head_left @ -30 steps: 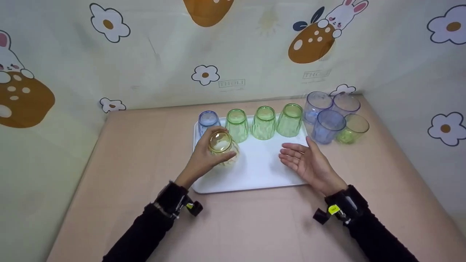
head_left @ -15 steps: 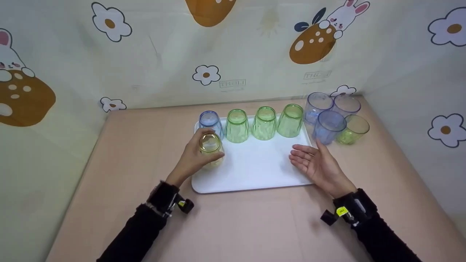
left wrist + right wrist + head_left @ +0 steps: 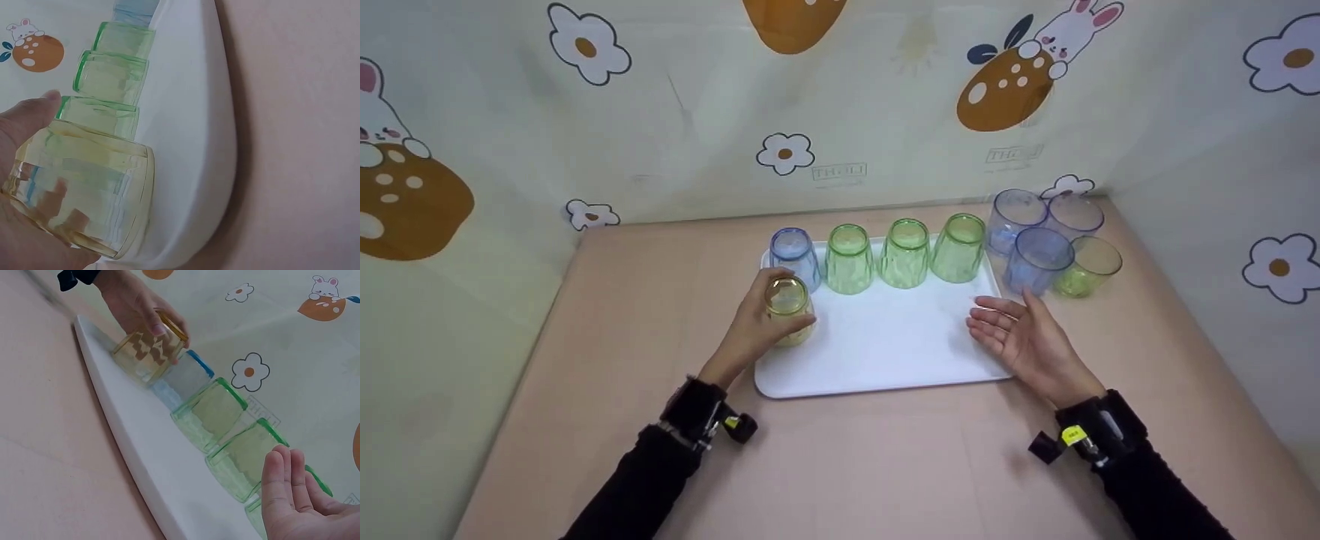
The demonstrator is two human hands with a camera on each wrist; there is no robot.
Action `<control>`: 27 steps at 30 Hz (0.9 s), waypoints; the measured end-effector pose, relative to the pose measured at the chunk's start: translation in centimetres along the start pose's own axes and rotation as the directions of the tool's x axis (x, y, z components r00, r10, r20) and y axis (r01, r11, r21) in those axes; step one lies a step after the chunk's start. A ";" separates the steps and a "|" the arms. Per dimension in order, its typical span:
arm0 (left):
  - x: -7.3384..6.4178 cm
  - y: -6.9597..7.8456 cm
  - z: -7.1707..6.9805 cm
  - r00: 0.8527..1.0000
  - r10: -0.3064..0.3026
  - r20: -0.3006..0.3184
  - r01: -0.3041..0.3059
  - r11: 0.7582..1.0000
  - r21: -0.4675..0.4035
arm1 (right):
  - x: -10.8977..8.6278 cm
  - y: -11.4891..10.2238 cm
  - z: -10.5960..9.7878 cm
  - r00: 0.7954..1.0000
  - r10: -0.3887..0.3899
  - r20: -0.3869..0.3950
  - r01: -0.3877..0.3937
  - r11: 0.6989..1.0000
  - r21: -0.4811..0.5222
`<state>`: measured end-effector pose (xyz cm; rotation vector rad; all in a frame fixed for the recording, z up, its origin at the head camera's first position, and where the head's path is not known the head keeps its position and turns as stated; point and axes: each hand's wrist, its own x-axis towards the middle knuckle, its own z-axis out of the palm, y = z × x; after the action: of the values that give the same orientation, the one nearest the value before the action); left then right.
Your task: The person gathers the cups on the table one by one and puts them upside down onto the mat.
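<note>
My left hand (image 3: 752, 322) grips a yellow glass (image 3: 789, 311), upside down, at the left side of a white tray (image 3: 885, 352). In the left wrist view the rim of the yellow glass (image 3: 107, 185) is at or very near the tray surface. Behind it stands an upturned blue glass (image 3: 793, 251), first in a row along the tray's back edge. Three upturned green glasses (image 3: 849, 262) continue that row to the right. My right hand (image 3: 1027, 345) hovers by the tray's right edge, palm facing inward, fingers extended, holding nothing.
Right of the tray, three upright blue glasses (image 3: 1039, 262) and an upright green glass (image 3: 1086, 270) stand close together on the table (image 3: 870, 465). A printed curtain-like wall (image 3: 682, 120) bounds the table at the back and sides.
The left hand has carried the yellow glass leftward and slightly toward me, in front of the blue glass. My right hand has drifted right, toward the tray's edge.
</note>
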<state>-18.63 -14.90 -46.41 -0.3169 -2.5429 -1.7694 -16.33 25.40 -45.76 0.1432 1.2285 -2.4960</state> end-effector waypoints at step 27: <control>-0.8 1.4 -0.8 0.964 0.217 -0.155 -0.182 0.960 0.211 | -1.8 -4.5 -2.1 0.981 -0.193 0.037 0.191 0.981 0.041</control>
<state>-17.70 -15.26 -44.94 -0.3767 -2.4355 -1.3993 -16.35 30.01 -43.24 -0.0181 1.2327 -2.6731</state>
